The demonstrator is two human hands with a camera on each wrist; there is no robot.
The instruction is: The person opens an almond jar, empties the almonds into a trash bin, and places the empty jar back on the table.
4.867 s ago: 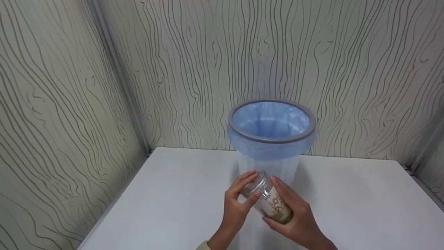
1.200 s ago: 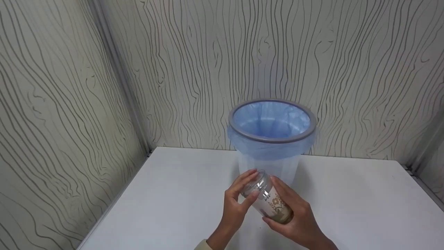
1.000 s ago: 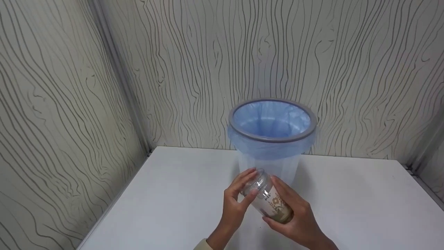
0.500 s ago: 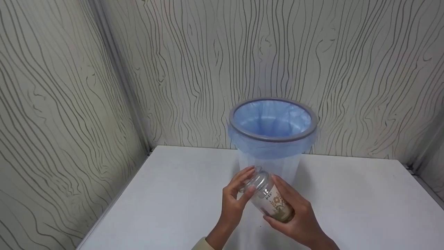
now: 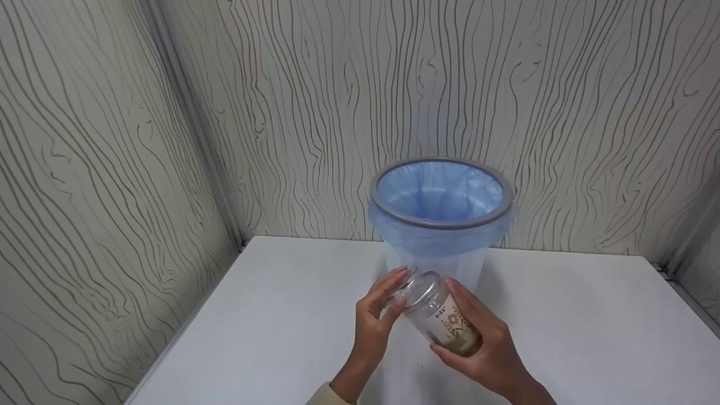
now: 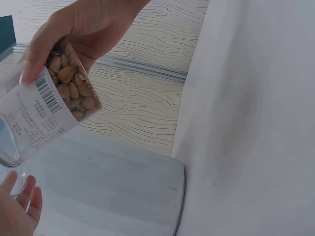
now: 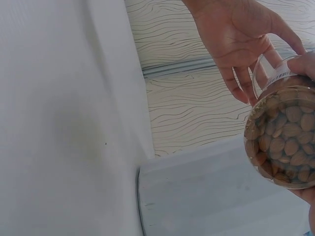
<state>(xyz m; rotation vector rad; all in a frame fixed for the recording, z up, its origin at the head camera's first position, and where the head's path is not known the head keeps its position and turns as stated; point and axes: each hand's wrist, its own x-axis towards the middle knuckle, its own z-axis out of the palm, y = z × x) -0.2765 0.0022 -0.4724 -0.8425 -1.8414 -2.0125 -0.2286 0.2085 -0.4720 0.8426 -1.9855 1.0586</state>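
My right hand [image 5: 486, 340] grips a clear plastic jar [image 5: 441, 320] with a flower-printed label, tilted so its mouth points up and left. Almonds [image 7: 290, 140] lie at the bottom of the jar, seen through its base in the right wrist view. My left hand [image 5: 372, 320] pinches a clear lid [image 5: 404, 288] by its edges, thumb on the near side and fingers on the far side. The lid stands slightly off the jar's rim, with a narrow gap showing between them. In the left wrist view, a barcode label [image 6: 37, 113] faces the camera.
Behind the hands, a pale waste bin [image 5: 441, 261] with a grey rim ring and a blue liner stands on the white table [image 5: 281, 315]. Wood-grain patterned walls [image 5: 315, 112] enclose the table at the back and sides.
The lid, earlier on the jar's mouth, has come off. My left hand has shifted slightly left with it, and the right hand has moved the jar a little to the right.
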